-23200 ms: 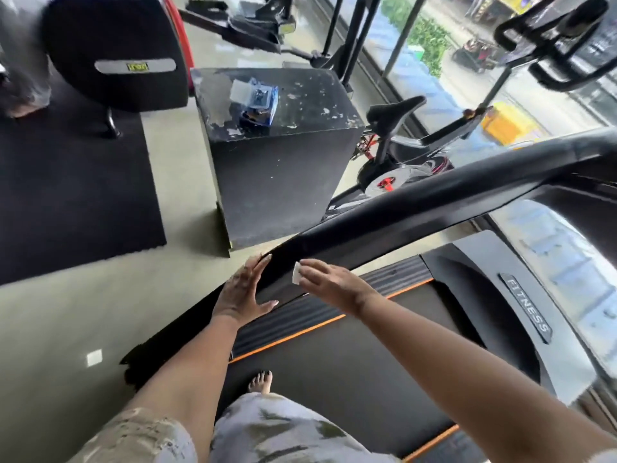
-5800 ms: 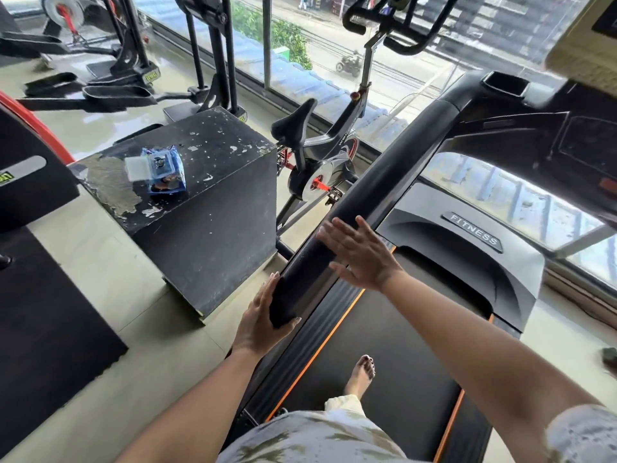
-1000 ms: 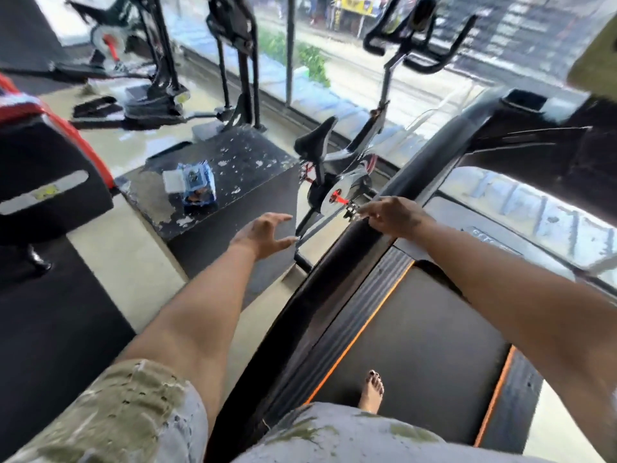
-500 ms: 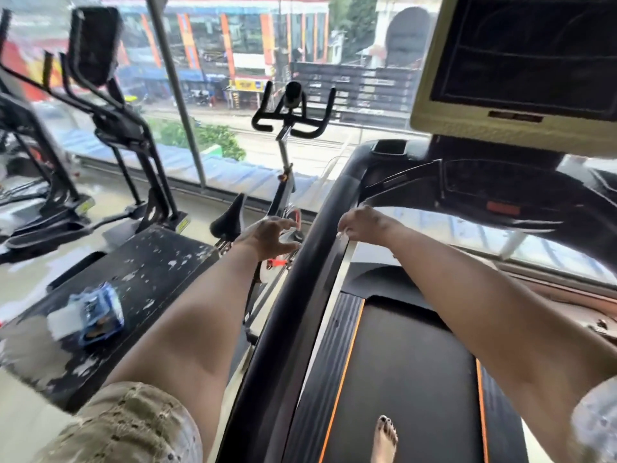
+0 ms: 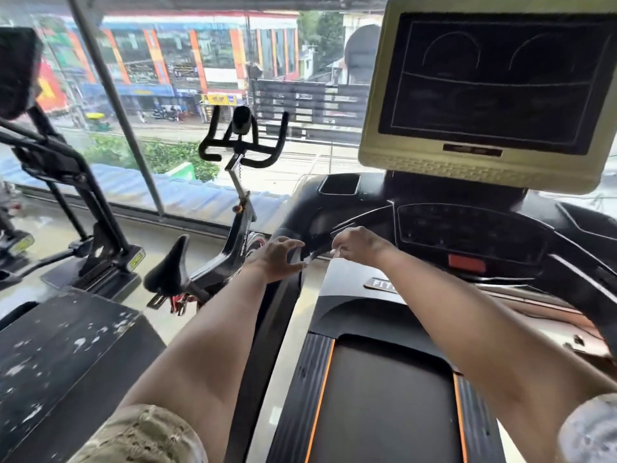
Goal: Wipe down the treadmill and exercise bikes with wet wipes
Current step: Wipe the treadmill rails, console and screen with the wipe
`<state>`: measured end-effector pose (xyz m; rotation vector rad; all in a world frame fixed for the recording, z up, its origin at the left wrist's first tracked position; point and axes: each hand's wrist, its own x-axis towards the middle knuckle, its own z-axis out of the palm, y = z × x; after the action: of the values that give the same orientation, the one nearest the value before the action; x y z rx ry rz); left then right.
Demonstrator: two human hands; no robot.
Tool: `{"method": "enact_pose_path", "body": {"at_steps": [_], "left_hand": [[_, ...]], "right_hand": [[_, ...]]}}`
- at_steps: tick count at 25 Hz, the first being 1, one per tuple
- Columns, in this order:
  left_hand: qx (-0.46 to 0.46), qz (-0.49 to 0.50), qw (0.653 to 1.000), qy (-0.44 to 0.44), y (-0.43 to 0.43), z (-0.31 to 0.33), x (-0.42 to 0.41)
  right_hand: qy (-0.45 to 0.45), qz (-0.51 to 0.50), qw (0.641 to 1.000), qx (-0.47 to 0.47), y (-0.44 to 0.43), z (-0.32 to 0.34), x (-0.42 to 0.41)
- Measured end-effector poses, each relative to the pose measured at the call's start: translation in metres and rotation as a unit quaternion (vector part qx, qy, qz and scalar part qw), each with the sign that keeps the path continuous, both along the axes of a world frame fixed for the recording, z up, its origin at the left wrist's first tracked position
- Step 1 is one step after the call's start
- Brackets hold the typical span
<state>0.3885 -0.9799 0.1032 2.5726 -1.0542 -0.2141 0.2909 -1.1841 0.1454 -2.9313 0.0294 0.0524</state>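
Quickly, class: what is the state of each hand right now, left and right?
Left hand: open, holding nothing, at the treadmill handrail.
Right hand: closed on a wet wipe.

The wet wipe (image 5: 335, 252) shows only as a white sliver under the right hand (image 5: 359, 243) — its curled fingers (image 5: 341, 246) cover the rest. The left hand (image 5: 275, 259) is blurred at the fingertips, so contact with the handrail (image 5: 283, 309) cannot be told. The right forearm hides the logo plate (image 5: 380, 284) past "FIT". The console (image 5: 467, 228) markings are too dim to read.
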Motion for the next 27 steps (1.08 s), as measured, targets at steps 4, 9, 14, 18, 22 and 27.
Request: {"method": "enact_pose_path", "body": {"at_steps": [4, 9, 14, 18, 22, 27], "left_hand": [[-0.007, 0.014, 0.999, -0.029, -0.050, -0.014, 0.037], [0.014, 0.086, 0.993, -0.076, -0.080, -0.040, 0.066], [0.020, 0.101, 0.988, -0.119, -0.084, -0.053, 0.069], [0.010, 0.107, 0.987, -0.119, -0.083, -0.053, 0.071], [0.007, 0.108, 0.986, -0.124, -0.084, -0.055, 0.072], [0.007, 0.110, 0.986, -0.126, -0.085, -0.053, 0.070]], "right_hand": [[-0.031, -0.002, 0.998, 0.046, -0.048, -0.010, 0.033], [-0.072, 0.003, 0.995, 0.069, -0.089, -0.030, 0.076], [-0.091, -0.055, 0.994, -0.032, -0.106, -0.053, 0.110], [-0.034, -0.060, 0.994, -0.083, -0.077, -0.068, 0.124], [-0.009, 0.020, 0.997, -0.070, -0.037, -0.082, 0.126], [-0.040, 0.040, 0.993, -0.104, -0.067, -0.075, 0.117]]}}
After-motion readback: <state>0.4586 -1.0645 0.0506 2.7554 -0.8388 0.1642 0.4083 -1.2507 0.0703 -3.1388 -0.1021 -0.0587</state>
